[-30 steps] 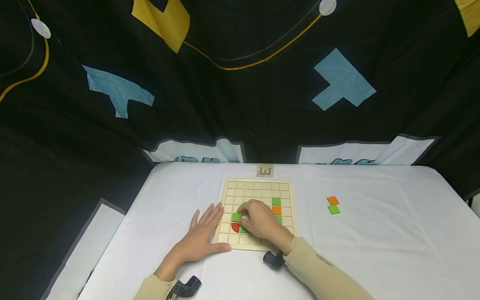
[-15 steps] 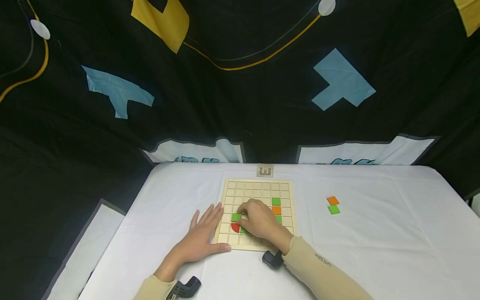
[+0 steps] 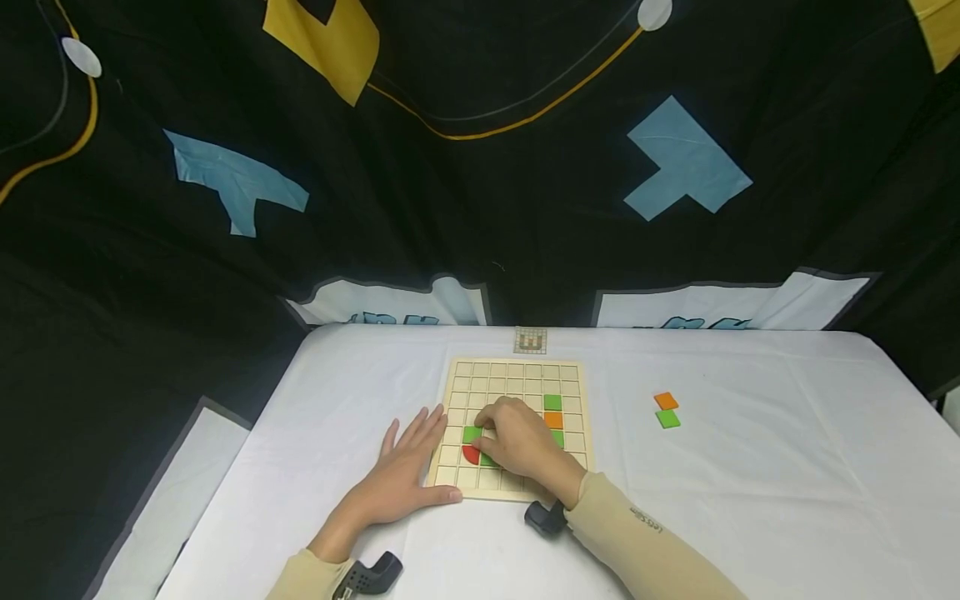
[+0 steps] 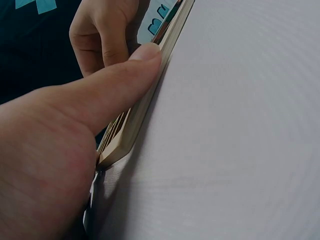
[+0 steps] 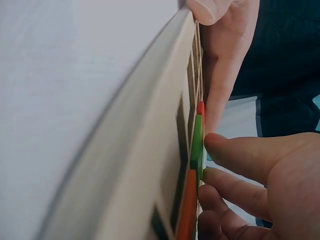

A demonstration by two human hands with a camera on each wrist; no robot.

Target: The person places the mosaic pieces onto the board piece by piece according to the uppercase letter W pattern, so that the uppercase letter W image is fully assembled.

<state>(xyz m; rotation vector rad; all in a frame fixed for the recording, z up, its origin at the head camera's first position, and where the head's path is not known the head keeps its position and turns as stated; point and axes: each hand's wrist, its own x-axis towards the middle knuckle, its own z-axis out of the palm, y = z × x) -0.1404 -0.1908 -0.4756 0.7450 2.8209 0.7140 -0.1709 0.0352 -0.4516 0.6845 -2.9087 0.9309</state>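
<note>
A wooden grid board (image 3: 480,372) lies on the white table in the head view. My left hand (image 3: 401,479) rests on its left edge with fingers spread, the thumb at the near left corner. My right hand (image 3: 525,437) is over the middle of the board, fingers bent. Its thumb and index finger pinch a green square tile (image 3: 472,435) at board level. Just below that tile sits a red rounded tile (image 3: 470,455), with another green tile (image 5: 197,142) beside it. An orange tile (image 3: 552,421) lies in the right-hand column between green tiles. The hand hides other cells.
A loose orange tile (image 3: 666,402) and a loose green tile (image 3: 667,419) lie on the table to the right of the board. A small pattern card (image 3: 530,340) lies behind the board. A black curtain (image 3: 465,208) hangs beyond the table.
</note>
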